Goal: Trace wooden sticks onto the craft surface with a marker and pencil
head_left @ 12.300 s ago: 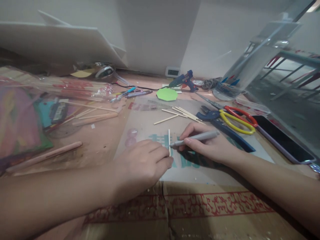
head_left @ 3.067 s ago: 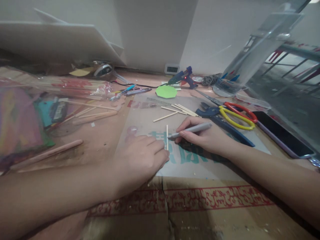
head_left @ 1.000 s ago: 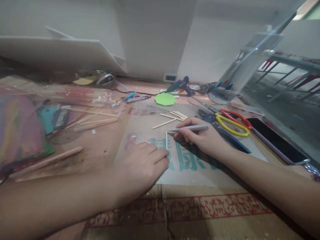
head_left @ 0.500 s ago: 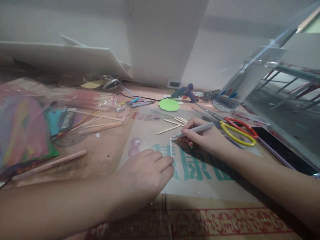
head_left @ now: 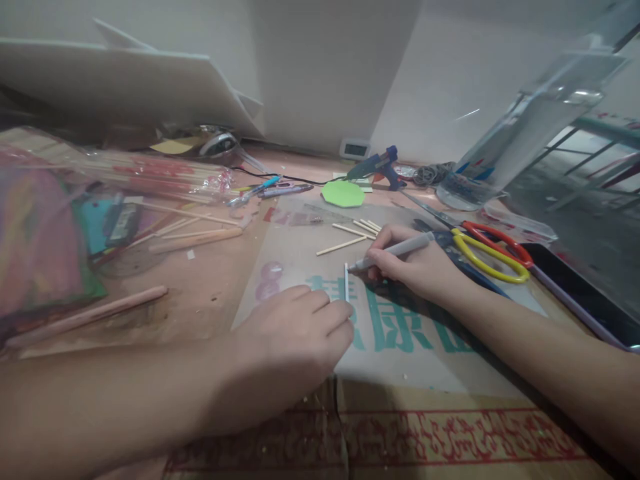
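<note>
Right hand (head_left: 407,262) grips marker (head_left: 406,247), tip by far end of stick (head_left: 347,285) on sheet (head_left: 299,250). Left hand (head_left: 305,330) curls over near end; pinch hidden, can't tell. Loose hold plus sideways push could roll it.

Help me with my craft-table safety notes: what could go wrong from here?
The thin stick is held by the left hand at its lower end only, so it might swivel under the pen.
The pen's tip is right at the stick's upper end; a slip could mark the sheet.
Loose sticks and scissors lie close to the right hand, which could knock them.
</note>
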Tool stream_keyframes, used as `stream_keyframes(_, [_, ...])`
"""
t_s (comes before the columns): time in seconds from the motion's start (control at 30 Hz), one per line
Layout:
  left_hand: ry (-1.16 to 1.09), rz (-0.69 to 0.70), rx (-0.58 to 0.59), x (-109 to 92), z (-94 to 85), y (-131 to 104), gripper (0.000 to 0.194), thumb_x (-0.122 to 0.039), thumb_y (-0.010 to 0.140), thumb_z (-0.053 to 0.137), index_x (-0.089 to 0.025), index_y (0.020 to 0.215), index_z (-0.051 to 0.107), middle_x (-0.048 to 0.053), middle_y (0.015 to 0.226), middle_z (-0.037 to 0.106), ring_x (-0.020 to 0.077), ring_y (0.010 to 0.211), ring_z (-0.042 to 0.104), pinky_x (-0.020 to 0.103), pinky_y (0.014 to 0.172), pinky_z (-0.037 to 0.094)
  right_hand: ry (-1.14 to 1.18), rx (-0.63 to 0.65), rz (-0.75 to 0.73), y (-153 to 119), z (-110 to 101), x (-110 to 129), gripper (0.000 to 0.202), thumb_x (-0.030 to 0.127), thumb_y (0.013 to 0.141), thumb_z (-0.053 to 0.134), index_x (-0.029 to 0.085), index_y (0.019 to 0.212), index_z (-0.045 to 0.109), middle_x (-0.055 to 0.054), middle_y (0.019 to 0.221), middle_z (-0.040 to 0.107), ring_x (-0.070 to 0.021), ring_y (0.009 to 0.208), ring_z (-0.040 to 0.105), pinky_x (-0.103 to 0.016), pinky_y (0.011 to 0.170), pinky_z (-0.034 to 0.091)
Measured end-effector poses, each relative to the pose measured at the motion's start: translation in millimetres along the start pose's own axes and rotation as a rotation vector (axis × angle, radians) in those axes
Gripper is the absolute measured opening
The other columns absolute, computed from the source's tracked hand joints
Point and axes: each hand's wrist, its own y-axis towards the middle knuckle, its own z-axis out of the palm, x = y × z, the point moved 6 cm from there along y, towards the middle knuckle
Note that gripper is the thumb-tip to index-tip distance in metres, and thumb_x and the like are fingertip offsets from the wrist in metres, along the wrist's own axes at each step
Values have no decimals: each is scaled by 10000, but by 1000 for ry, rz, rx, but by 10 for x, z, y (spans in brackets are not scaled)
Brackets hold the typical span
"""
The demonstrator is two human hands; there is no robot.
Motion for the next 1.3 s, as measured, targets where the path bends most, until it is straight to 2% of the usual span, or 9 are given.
stream_keyframes(0.2, [-15,-7,-9,-7,-11,-2,204,-109,976,524,-140,1058,709,93,1112,737,237,799,628,375,661,445,22,26,19,6,26,-1,175,287,886,693,197,782,585,-12,630,730,-134,552,660,-220,512,478])
stream_keyframes(0.43, [2,3,-9,-8,-9,3,227,-108,999,482,-138,1064,697,100,1117,730,224,795,613,365,674,436,16,-76,46,19,0,25,183,296,893,659,201,773,560,3,587,690,-101,450,551,-202,423,386])
stream_keyframes(0.67, [-1,4,-12,-6,-4,-12,229,-107,1000,468,-133,1073,684,109,1120,723,247,825,615,376,671,426,18,0,40,13,32,-4,191,311,872,708,201,783,580,-15,622,722,-127,500,606,-224,466,430])
stream_keyframes(0.83, [-1,-2,-5,-2,21,-27,221,-109,1004,474,-139,1089,675,102,1153,715,240,843,615,376,689,429,23,-38,44,10,15,-23,206,336,909,669,201,796,561,-10,606,702,-116,475,581,-217,443,413])
stream_keyframes(1.07, [1,11,1,-4,38,-30,202,-118,999,501,-129,1113,667,116,1167,713,248,851,619,381,689,427,12,-33,45,10,8,-11,189,318,895,678,199,797,569,-4,612,706,-111,484,582,-208,449,412])
stream_keyframes(1.3, [-13,1,-12,-4,14,-28,184,-104,981,524,-129,1046,694,106,1130,729,261,848,628,391,681,443,-7,-35,32,4,12,1,196,325,896,673,198,790,568,-17,615,709,-117,484,584,-221,450,427])
